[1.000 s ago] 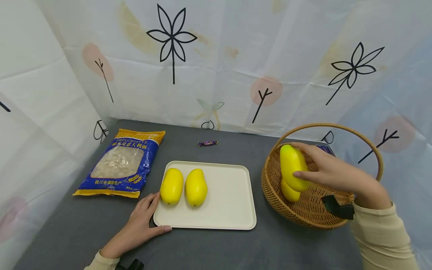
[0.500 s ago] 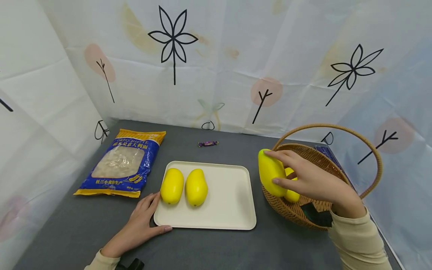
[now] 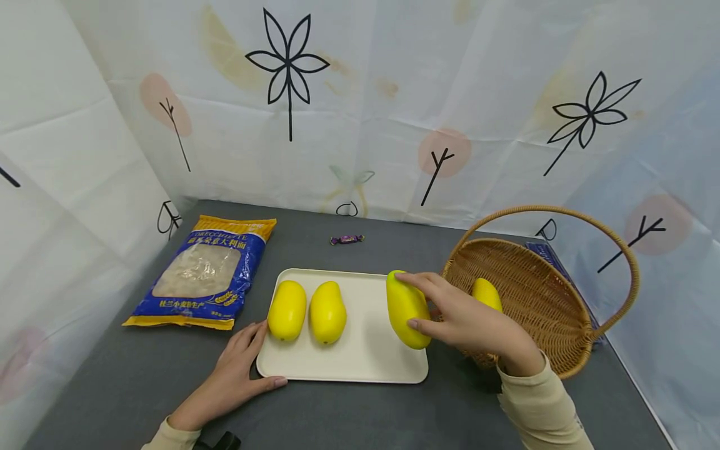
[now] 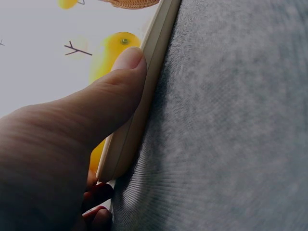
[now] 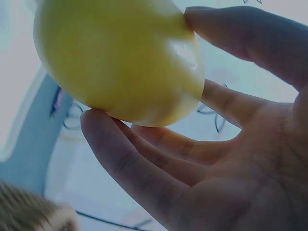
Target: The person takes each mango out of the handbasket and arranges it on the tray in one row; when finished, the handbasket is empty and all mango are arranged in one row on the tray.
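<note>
My right hand (image 3: 469, 319) grips a yellow toy mango (image 3: 406, 310) with a greenish tip, thumb on one side and fingers on the other. It is over the right end of the cream tray (image 3: 360, 365). From the right wrist the mango (image 5: 120, 57) looks large between thumb and fingertips. Two more mangoes lie side by side on the tray's left half, a left one (image 3: 287, 310) and a right one (image 3: 328, 312). My left hand (image 3: 227, 378) rests at the tray's front left corner, its thumb (image 4: 127, 72) on the rim and its fingers along the side.
A wicker basket (image 3: 540, 294) with a tall handle stands at the right, another mango (image 3: 487, 294) inside it. Behind it lies a dark blue packet (image 3: 544, 253). A blue and yellow pasta bag (image 3: 202, 272) lies at the left, and a purple wrapped candy (image 3: 347, 239) behind the tray.
My right hand has carried the mango leftward out of the basket to over the tray's right end. The basket has tilted and turned a little. My left hand has stayed at the tray corner.
</note>
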`<state>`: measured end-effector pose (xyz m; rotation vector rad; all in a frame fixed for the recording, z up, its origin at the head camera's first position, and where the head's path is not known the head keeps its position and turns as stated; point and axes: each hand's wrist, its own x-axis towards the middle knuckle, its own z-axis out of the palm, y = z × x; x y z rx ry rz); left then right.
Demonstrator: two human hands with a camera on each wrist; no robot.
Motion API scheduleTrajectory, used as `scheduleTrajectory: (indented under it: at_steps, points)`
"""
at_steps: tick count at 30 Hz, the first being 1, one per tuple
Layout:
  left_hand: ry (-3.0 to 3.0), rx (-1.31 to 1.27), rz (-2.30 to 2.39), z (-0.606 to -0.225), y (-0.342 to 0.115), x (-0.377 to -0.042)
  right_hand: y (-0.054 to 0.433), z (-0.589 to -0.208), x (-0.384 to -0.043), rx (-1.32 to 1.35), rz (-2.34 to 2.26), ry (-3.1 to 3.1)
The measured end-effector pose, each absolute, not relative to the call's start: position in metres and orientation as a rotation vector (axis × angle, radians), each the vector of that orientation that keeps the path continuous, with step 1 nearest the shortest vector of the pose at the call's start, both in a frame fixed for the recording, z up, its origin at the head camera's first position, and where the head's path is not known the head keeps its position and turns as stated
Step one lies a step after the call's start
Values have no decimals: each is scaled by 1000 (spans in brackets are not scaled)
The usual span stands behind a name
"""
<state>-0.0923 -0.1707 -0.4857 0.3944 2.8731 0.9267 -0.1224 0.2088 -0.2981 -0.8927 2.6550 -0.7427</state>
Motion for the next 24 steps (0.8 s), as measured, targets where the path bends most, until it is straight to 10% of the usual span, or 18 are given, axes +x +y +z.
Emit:
scheduleTrajectory:
  at_steps: [24]
  points:
    - [2878,388,937,-485,-170,-91,163,-379,-152,-778,-848,2538]
